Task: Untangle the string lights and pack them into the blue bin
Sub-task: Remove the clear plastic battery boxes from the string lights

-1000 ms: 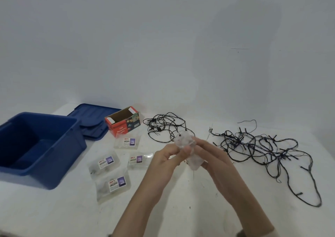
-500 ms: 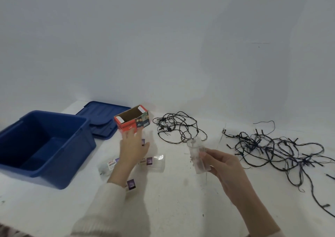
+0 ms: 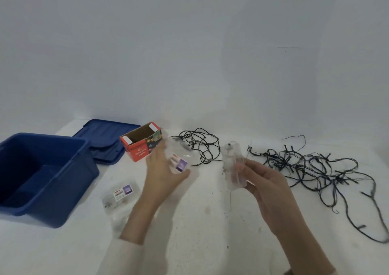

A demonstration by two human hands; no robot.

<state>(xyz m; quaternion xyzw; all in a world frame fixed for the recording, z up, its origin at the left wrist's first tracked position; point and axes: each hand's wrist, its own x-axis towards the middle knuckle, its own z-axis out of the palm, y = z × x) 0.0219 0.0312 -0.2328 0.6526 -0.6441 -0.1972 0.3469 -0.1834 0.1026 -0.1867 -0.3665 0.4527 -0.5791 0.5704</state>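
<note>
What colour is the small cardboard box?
The box is red with white end flaps; head view.

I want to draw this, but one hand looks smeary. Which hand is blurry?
Head view: the left hand and the clear purple-labelled plastic packet it holds are smeared, likely motion blur. Head view: the right hand, gripping a crumpled clear plastic bag, and the blue plastic bin look sharper.

A single head-worn camera looks down and forward across the near table (image 3: 210, 222).

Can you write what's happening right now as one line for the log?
left hand: grips labelled packet | right hand: holds clear pouch | blue bin: open | black string lights: tangled, outside bin
</note>
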